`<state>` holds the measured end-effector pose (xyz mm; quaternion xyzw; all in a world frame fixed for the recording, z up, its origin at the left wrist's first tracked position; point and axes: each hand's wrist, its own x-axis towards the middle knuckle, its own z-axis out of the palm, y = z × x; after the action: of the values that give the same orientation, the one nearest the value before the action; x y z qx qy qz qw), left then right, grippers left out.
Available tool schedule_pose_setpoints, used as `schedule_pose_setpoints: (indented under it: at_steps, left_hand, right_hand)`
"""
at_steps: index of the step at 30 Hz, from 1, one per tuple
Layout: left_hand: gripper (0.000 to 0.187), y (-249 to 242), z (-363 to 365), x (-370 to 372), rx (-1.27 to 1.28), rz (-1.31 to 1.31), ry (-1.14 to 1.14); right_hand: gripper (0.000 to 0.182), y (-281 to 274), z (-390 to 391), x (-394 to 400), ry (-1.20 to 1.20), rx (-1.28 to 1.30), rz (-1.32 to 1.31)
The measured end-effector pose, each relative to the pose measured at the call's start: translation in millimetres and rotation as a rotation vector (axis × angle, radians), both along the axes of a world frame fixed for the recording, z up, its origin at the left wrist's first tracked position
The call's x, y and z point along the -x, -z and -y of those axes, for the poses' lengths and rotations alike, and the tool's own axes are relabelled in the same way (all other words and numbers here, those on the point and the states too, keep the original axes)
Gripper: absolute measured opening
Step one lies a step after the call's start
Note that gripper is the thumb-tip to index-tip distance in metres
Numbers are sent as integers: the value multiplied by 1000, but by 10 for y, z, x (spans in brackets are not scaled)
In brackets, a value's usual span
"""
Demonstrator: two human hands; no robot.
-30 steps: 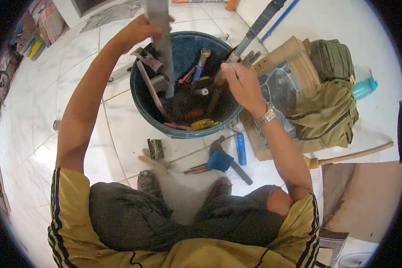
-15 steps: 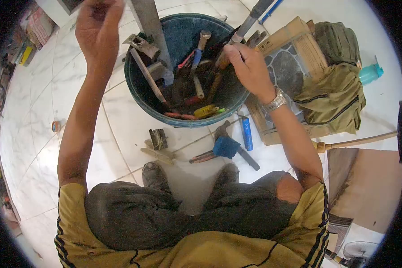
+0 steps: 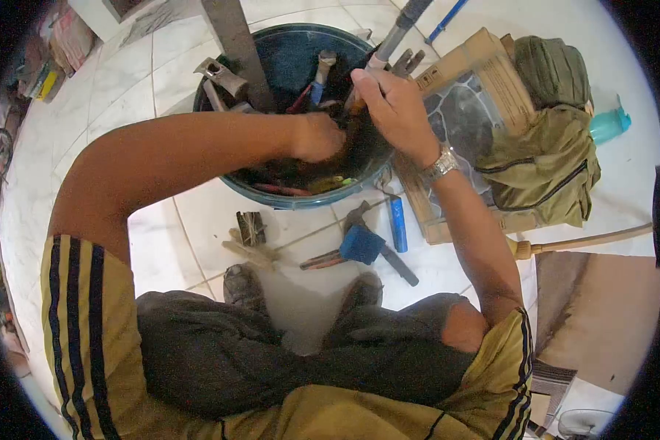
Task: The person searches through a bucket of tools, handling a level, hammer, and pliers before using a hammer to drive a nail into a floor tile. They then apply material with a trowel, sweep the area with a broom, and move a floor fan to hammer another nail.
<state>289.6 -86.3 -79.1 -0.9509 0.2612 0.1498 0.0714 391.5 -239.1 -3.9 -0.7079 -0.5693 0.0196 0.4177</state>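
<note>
A dark green tub [image 3: 271,198] full of tools stands on the tiled floor in front of me. My left hand [image 3: 319,138] reaches down inside it, among the tools; its fingers are hidden. At the tub's right side my right hand [image 3: 397,111] is closed round a long grey pole [image 3: 396,38] that slants up out of the tub. Near my hands, a blue-wrapped handle [image 3: 317,92] and a yellow-green piece [image 3: 335,181] show in the tub. A broad wooden board [image 3: 238,51] stands upright at its left, beside a worn metal tool head [image 3: 220,77].
Before my feet lie a hammer [image 3: 400,265] with a blue block [image 3: 361,244] over it, a blue-handled tool [image 3: 397,224] and a brush [image 3: 251,248]. Right of the tub are a cardboard box [image 3: 517,81], an olive bag [image 3: 543,165] and a turquoise bottle [image 3: 610,125].
My left hand has come down from above the tub's left side and moved right, into the tub. My right hand stays on the pole, shifted slightly left in view.
</note>
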Motion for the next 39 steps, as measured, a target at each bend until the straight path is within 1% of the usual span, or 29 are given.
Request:
schedule_pose_setpoints:
  at_steps: [2,3,4,6,9,12,14,15,18,19,20,21,22,23,26,27,29,32,35,37,38,39]
  left_hand:
    - [18,-323,19,-144,-58,-87,-115]
    - [19,-354,-107,-238,46,-58,-187]
    - [22,-137,-376,-384,98,74,-135]
    - [24,-343,-592,-387,230,43,-362]
    - [23,-558,-653,-334,223,-10,-469]
    - [24,-542,-638,-227,392,139,-501]
    - [23,-650,-605,-188,463,318,-475]
    - [22,-714,-619,-155,493,411,-467]
    - [22,-785,-723,-157,506,512,-401]
    - [24,-739,-795,-188,466,511,-343]
    - [24,-670,-851,-193,451,464,-373]
    - [26,-592,-905,-190,437,419,-403]
    - [28,-609,-903,-165,425,374,-431]
    - [31,-613,-863,-110,371,324,-542]
    - [32,-572,-882,-43,209,220,-616]
    - [33,-560,-883,-29,133,227,-647]
    - [34,-737,-772,44,-30,240,-707]
    - [36,-884,-746,169,-64,230,-710]
    - [37,-1181,-727,443,67,175,-576]
    - [35,-1464,-654,724,133,104,-607]
    - [35,-1506,-661,826,168,66,-620]
    - [32,-1438,-720,886,178,94,-615]
  right_hand:
    - [49,25,3,-1,-14,-40,-1]
    - [49,48,13,-1,-9,-41,-3]
    - [49,52,11,-5,-5,-46,0]
    - [49,46,1,-25,-5,-48,0]
    - [49,61,9,-29,-7,-43,-21]
    - [49,68,23,-25,-2,-67,-24]
    - [49,79,10,-34,-9,-79,-16]
    - [49,61,5,-24,-8,-67,-30]
    - [48,18,2,0,8,-33,-38]
    - [48,35,0,-2,24,-16,-19]
    - [48,33,0,-7,40,0,3]
    - [49,15,0,7,47,21,-36]
    - [49,13,-9,8,45,21,-32]
    - [49,29,-12,7,44,23,-30]
    - [48,-2,9,39,45,61,-45]
    - [47,-16,6,47,42,78,-54]
    - [47,28,-11,36,43,38,-10]
    - [48,30,-23,11,19,1,34]
    - [48,29,-16,21,20,11,8]
    - [47,-20,-15,46,22,25,-14]
    - [46,-21,2,58,25,35,-25]
    - [45,-1,15,53,28,38,-18]
